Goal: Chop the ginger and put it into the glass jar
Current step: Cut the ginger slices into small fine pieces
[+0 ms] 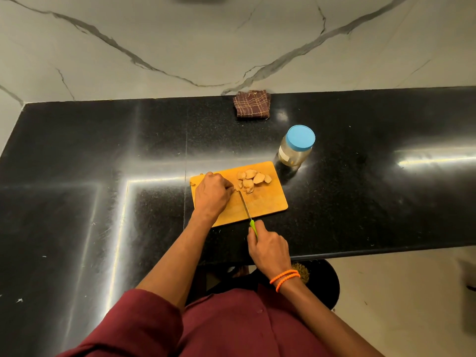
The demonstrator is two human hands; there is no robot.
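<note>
The black countertop [103, 150] bears a wooden cutting board [268, 202], glass jar [296, 148] and folded cloth [252, 103].

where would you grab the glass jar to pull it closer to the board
Probably round the clear body of the glass jar, just below the blue lid, coming in from the right side. It stands upright beyond the cutting board's far right corner, and the wall there looks round and bare; the lid is still on.

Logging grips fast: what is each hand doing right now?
Left hand: curled, holding the uncut ginger piece on the cutting board.
Right hand: gripping the green-handled knife.
</note>
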